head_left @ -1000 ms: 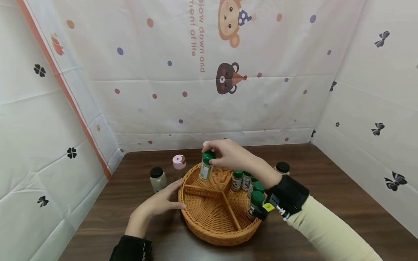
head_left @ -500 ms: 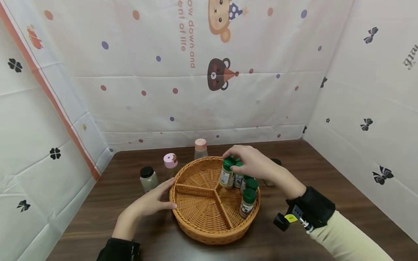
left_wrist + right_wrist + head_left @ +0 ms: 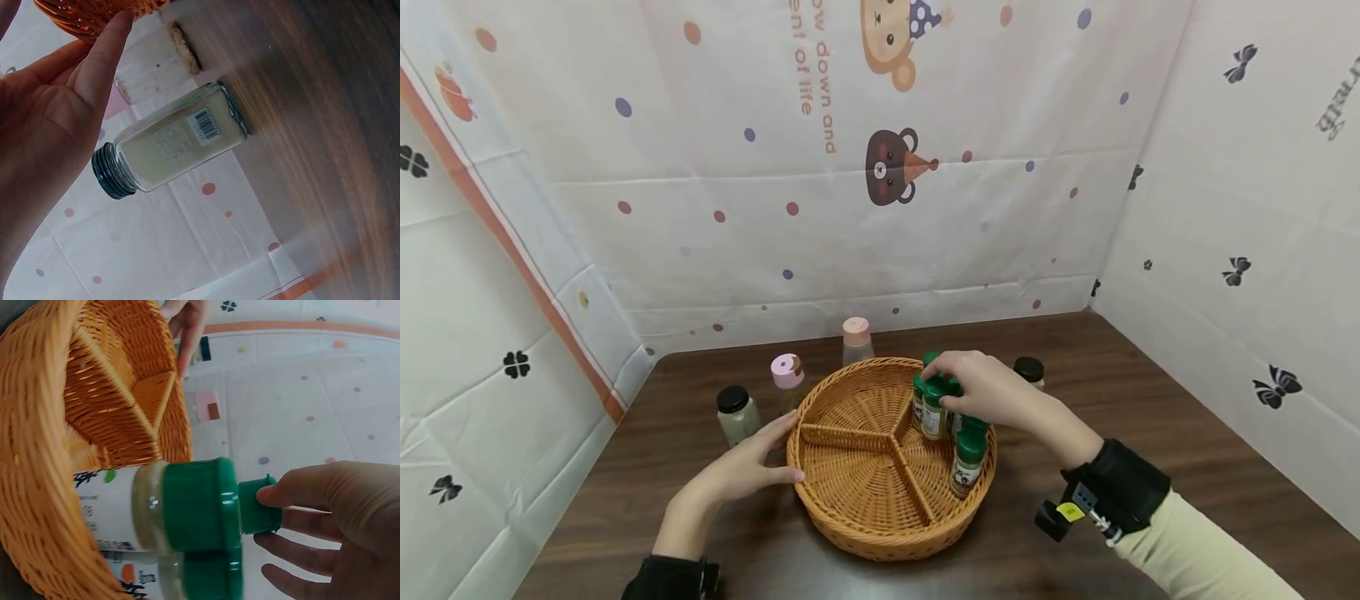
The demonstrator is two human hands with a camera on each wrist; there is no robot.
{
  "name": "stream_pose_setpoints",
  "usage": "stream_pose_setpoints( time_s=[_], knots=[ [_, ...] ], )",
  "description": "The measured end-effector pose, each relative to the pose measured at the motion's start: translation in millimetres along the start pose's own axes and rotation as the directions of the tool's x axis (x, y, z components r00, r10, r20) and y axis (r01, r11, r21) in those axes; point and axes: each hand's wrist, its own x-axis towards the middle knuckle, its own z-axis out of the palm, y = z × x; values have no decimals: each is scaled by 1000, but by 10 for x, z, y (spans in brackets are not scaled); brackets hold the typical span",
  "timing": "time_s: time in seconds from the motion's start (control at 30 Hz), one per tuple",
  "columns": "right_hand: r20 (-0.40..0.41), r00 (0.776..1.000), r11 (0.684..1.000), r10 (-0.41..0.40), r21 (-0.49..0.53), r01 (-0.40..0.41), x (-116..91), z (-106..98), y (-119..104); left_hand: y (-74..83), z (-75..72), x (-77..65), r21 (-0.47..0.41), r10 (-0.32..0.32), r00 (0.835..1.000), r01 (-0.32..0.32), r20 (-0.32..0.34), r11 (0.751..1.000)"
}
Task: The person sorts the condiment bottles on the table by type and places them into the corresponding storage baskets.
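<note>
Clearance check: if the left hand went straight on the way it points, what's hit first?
The wicker basket. The left hand is right at its rim, apparently touching, though exact contact is hard to judge.

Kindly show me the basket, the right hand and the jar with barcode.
Basket (image 3: 865,483), head view: woven floor.
Right hand (image 3: 987,387), head view: its back.
Jar with barcode (image 3: 180,142), left wrist view: body.

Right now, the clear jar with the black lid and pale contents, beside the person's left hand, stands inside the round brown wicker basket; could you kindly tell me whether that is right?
Not quite: the black-lidded clear jar is outside the round wicker basket, standing on the dark wooden table, as the left wrist view shows. It is indeed beside the person's left hand.
</note>
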Motion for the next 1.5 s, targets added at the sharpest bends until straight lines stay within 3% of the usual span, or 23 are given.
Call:
stream_pose_setpoints(
  time_s=[0.2, 0.8, 0.93, 1.07, 1.27, 1.5],
  knots=[
    [5, 1000, 998, -16, -61, 16, -31, 120, 76, 1, 12, -19, 12, 4, 1000, -4, 1, 1000],
    [-48, 998, 996, -43, -80, 39, -78, 202, 140, 2, 21, -33, 6, -4, 1000, 4, -2, 1000],
    [-104, 993, 997, -56, -65, 50, -121, 184, 177, 15, 21, -29, 8, 6, 1000, -6, -8, 1000],
    [-219, 973, 996, -74, -69, 61, -174, 141, 261, 20, 19, -24, 8, 12, 1000, -12, -9, 1000],
    [-377, 926, 998, 24, -44, -43, -277, 40, 462, 27, 14, -25, 19, 14, 1000, -14, -9, 1000],
    [-380, 910, 982, 166, -26, -190, -429, -43, 752, 30, 12, -28, 17, 12, 1000, -12, -9, 1000]
  ],
)
